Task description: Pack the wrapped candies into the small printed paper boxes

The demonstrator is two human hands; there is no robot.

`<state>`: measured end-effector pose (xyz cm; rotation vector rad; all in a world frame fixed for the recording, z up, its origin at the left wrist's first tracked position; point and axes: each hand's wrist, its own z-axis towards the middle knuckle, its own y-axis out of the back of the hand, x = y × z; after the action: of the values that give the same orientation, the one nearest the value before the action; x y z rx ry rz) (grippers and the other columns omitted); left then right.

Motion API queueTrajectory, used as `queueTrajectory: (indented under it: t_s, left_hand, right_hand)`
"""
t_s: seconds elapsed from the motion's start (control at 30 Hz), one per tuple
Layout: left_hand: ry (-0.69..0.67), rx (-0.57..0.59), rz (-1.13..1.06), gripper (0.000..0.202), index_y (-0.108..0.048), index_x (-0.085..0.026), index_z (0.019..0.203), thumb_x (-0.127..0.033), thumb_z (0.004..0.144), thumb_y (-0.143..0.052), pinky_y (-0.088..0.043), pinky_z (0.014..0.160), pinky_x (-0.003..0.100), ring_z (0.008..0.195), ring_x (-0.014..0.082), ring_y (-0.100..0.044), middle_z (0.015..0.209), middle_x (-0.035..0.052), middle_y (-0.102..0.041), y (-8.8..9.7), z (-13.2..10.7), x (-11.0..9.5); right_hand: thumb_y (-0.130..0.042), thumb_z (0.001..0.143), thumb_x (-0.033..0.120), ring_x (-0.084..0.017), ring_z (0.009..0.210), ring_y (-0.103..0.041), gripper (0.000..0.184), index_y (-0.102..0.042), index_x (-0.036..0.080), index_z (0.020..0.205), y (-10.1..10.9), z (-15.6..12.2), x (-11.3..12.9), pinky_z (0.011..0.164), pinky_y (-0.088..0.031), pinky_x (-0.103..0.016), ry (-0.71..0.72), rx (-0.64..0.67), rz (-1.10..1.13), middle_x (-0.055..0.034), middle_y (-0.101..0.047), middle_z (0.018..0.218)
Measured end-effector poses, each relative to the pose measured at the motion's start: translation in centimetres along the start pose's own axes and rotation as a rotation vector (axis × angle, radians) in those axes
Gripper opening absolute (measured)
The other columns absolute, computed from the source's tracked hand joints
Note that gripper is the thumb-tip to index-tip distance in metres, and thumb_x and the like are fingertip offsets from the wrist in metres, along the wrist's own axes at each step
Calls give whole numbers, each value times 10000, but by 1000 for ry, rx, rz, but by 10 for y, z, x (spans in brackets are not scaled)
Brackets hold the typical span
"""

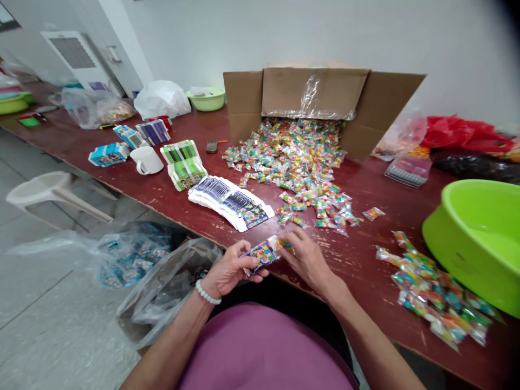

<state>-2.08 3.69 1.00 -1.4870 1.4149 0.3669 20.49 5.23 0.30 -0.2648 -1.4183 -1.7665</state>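
Note:
Near the table's front edge, my left hand (233, 266) is closed around a small purple candy box (262, 255) printed with colourful shapes. The box lies tilted, its open white end pointing right. My right hand (306, 257) pinches a small clear packet of colourful candy (285, 246) at that open end; its fingers partly hide the packet, and I cannot tell how far inside it is. Just beyond my hands, a fanned row of flat purple boxes (231, 201) lies on the table. Behind it, loose candy packets (300, 157) spill from a cardboard box (314, 93).
A green basin (467, 238) stands at the right beside more candy packets (434, 292). Green flat boxes (184, 165), a white mug (146, 161) and blue boxes (109, 155) sit to the left. Below the edge are an open lined bag (162, 292) and a plastic stool (49, 189).

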Motion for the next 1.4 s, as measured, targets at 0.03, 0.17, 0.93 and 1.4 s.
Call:
queueTrajectory:
  t_s: [0.03,0.17,0.93,1.4]
  left_hand:
    - [15,37,0,446,-395,-206,877,-223,702,-805,-587,588,279,720,230,-751,903,40,-697,0,-1,0]
    - [64,219,66,486,-507,-195,1058,-213,687,-819,-574,554,270,687,219,-741,975,49,-668,2,-2,4]
    - [-137,123,357,357,-559,-181,1096,-242,767,-685,-468,510,210,572,93,-554,851,4,-611,-25,2,3]
    - [-321,26,245,437,-672,-173,1053,-559,860,-604,-500,597,244,725,154,-571,885,50,-651,-21,-3,9]
  right_hand:
    - [-538,950,229,-227,894,-590,120,-651,241,988,0,1,4,799,-497,-355,33,37,12,-86,-610,996]
    - [-528,961,204,-223,914,-581,164,-685,221,1005,9,2,11,809,-500,-361,159,174,93,-94,-617,1007]
    - [-628,819,128,-203,988,-601,459,-563,259,1255,24,29,24,845,-500,-349,15,223,459,-50,-632,1118]
    - [-740,797,411,-153,686,-605,278,-654,198,954,3,17,36,609,-486,-270,-455,232,817,-16,-677,815]
